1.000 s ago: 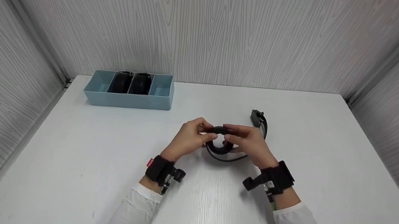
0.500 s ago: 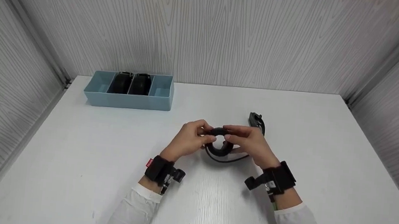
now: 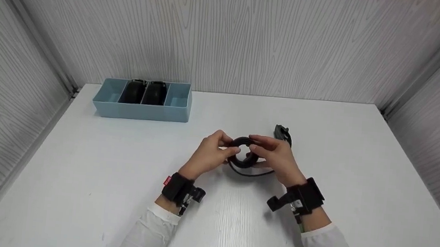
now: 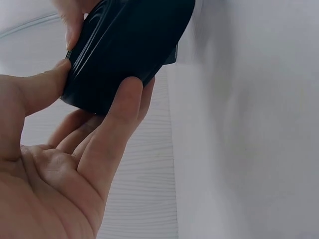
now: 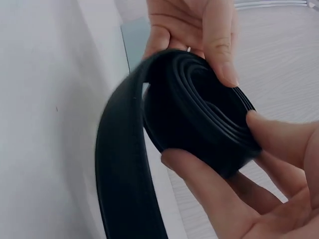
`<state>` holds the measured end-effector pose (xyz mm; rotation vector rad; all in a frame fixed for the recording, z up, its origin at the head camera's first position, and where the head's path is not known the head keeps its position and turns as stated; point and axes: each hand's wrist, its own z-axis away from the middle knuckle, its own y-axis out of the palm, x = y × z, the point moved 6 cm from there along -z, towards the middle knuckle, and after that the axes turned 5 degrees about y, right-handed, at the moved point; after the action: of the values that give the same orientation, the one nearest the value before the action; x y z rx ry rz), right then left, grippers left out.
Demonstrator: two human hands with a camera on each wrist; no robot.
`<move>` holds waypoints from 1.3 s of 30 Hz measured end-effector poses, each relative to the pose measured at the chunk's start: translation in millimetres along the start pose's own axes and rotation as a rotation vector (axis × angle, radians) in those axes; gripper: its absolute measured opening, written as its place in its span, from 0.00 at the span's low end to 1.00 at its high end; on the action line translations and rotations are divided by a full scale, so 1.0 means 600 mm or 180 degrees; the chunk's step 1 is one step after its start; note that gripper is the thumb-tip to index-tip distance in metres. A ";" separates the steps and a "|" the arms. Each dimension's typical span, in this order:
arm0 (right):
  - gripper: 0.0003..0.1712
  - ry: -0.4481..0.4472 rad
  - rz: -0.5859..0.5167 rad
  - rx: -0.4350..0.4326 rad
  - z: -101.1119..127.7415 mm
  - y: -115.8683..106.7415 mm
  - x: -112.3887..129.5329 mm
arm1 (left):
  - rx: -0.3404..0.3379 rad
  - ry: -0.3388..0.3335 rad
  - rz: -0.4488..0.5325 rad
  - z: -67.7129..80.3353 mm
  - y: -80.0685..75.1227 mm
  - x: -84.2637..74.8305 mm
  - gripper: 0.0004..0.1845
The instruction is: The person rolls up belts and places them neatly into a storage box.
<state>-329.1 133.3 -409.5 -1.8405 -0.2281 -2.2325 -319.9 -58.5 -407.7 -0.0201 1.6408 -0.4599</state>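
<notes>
A black belt (image 3: 242,164) is partly wound into a coil between my two hands. My left hand (image 3: 209,155) pinches the coil's left side, thumb on the near edge. On the other side, my right hand (image 3: 279,159) grips the coil between thumb and fingers. An unwound strip of belt loops below the coil and runs behind the right hand to the buckle (image 3: 281,132), which lies on the table. Layered turns of the coil show in the right wrist view, with the loose strap (image 5: 127,169) hanging off it. The left wrist view shows its smooth outer face.
At the back left of the white table (image 3: 118,178) stands a blue divided tray (image 3: 144,112). Its two middle compartments each hold a black rolled item (image 3: 154,93). Grey wood-grain panels (image 3: 228,35) enclose the table at the back and sides.
Both hands stay at the coil, lifting and turning it slightly. The buckle end has slid a little toward me and left over the last second.
</notes>
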 end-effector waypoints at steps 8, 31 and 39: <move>0.26 0.0038 0.0071 0.0125 -0.002 0.000 -0.002 | 0.0078 0.0123 -0.0036 0.003 -0.005 -0.008 0.11; 0.27 0.0071 0.0152 0.0159 -0.002 0.001 -0.006 | 0.0111 0.0059 -0.0069 0.002 -0.005 -0.001 0.13; 0.24 0.0004 0.0746 0.0368 0.003 0.008 -0.004 | 0.0387 0.0071 -0.0290 0.008 -0.002 -0.002 0.12</move>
<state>-325.9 129.5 -411.9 -1.7100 -0.1304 -2.0188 -315.4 -60.4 -406.2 0.0010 1.6359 -0.6311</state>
